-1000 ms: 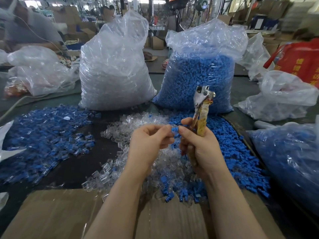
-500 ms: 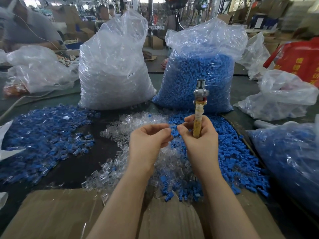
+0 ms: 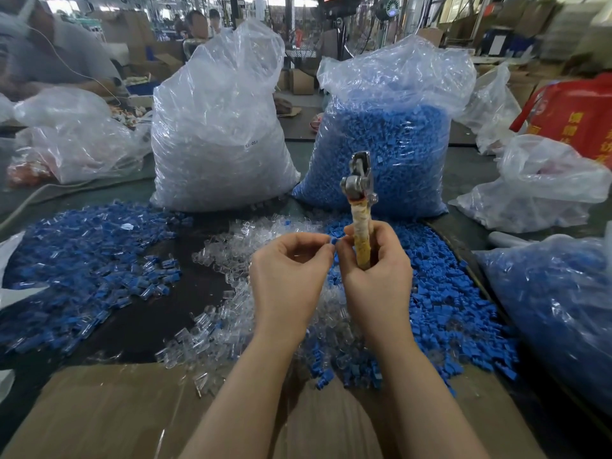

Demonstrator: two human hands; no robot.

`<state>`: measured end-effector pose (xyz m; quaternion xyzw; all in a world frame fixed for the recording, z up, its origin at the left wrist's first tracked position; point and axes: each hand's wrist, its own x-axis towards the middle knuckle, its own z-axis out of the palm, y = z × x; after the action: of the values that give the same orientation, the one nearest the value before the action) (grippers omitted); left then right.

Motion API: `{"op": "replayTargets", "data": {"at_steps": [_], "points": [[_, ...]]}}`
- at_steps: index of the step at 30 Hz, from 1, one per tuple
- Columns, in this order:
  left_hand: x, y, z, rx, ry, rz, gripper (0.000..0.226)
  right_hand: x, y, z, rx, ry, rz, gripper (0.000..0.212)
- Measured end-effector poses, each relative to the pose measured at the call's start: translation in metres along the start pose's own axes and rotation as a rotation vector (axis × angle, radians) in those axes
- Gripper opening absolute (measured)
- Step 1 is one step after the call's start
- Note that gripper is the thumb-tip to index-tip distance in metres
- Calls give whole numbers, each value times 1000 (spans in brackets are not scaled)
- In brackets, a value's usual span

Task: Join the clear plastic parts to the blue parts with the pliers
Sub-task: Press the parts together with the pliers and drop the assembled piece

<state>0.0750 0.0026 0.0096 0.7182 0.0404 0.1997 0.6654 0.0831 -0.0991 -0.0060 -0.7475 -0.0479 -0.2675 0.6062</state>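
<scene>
My right hand [image 3: 376, 276] grips the pliers [image 3: 359, 207] by their taped handle, metal jaws pointing up. My left hand [image 3: 288, 276] is held close beside it, and a small blue part [image 3: 333, 241] is pinched between the fingertips of both hands. Whether a clear part is on it is hidden by my fingers. Below my hands lie a heap of loose clear parts [image 3: 231, 286] and a heap of loose blue parts [image 3: 440, 303]. A pile of joined blue-and-clear pieces [image 3: 82, 270] covers the table at the left.
A big bag of clear parts [image 3: 218, 127] and a big bag of blue parts [image 3: 390, 144] stand at the back. Another bag with blue pieces [image 3: 559, 309] is at the right. Cardboard [image 3: 116, 415] covers the near edge. A person sits far left.
The pliers have swung from a rightward tilt to nearly upright. My hands stayed together at the blue part, rising slightly.
</scene>
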Motion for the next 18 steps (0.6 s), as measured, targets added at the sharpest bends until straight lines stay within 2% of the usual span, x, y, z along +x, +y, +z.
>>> {"op": "replayTargets", "data": {"at_steps": [6,9,13,18], "points": [[1,-2,1,35,10,49,15,4,0,-3,-14,-64,14,23],[4,-5,-1,11,28,31,13,8,0,-7,7,-154,39,22],[9,-8,-7,-159,20,-67,12,15,4,-23,18,-341,152,16],[13,-7,-12,-359,19,-102,9,16,11,-38,-61,-546,268,19]]}}
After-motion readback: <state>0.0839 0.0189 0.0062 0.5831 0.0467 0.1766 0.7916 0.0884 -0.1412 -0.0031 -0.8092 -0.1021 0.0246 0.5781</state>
